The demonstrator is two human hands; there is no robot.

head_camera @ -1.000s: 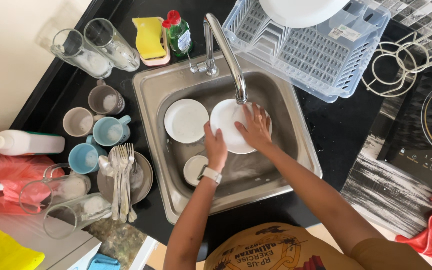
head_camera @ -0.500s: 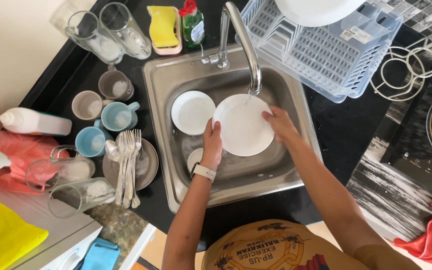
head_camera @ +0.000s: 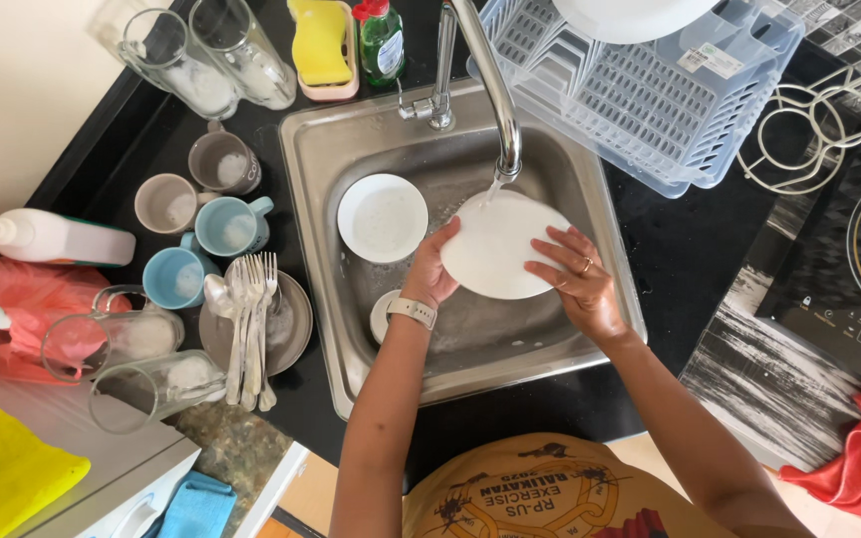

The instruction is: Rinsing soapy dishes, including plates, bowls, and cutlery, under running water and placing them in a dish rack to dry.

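In the frame's centre, the left hand (head_camera: pixel 433 271) and right hand (head_camera: pixel 578 282) grip a white plate (head_camera: pixel 498 249) under the tap (head_camera: pixel 503 139), long axis left-right, tilted. A green bottle (head_camera: pixel 383 40) with a pale label stands at top centre.

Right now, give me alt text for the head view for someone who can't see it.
Two hands, left and right, hold a white plate under a running faucet over a steel sink. A white bowl sits in the sink; soapy mugs stand left.
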